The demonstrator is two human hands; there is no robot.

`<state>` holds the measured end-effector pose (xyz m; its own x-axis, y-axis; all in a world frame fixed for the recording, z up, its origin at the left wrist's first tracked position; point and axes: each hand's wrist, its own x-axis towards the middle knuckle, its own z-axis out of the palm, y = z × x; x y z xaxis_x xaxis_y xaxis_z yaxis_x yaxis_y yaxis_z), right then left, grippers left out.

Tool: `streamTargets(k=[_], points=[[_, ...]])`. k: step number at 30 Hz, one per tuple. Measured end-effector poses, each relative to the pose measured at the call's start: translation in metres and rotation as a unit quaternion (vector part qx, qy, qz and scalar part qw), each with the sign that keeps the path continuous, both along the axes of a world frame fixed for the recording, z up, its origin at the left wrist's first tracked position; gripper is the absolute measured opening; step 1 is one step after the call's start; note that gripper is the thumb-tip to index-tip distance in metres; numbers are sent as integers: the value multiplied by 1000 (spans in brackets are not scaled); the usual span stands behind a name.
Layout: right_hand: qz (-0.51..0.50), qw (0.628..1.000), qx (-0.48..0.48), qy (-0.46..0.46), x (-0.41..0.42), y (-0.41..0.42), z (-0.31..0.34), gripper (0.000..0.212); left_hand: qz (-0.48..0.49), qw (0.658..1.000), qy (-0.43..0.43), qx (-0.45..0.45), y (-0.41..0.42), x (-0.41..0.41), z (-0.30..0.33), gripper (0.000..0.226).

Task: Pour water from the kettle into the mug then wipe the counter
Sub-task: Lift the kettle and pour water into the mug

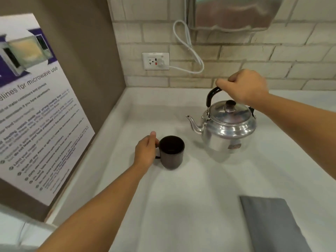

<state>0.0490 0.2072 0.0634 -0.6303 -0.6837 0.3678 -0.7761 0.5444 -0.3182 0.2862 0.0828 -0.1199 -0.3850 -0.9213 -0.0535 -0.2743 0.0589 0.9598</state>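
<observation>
White counter [181, 206] runs into a corner. Back wall [236, 53]: pale brick-pattern tile w/ darker grout. White outlet plate [155, 61] on tile, w/ white cord [189, 46] plugged in, looping upward. Shiny metal fixture [232, 13] at top edge, type unclear. Left side: taupe panel [87, 51] carrying a microwave-use poster [34, 110], text mostly blurred. Lighting even, soft shadows.

Bright, even light; you get soft shadows.
Glare sits on the kettle [228, 128]; the poster [34, 110] blurs, and edges bow outward.
</observation>
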Motion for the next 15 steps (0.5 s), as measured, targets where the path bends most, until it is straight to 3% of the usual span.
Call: streamTargets(k=[6, 15], points=[[36, 998, 29, 40, 23, 2, -11, 50, -5, 997, 36, 75, 5, -5, -3, 49], [77, 984, 70, 146, 47, -7, -15, 51, -45, 996, 43, 67, 3, -5, -8, 38]])
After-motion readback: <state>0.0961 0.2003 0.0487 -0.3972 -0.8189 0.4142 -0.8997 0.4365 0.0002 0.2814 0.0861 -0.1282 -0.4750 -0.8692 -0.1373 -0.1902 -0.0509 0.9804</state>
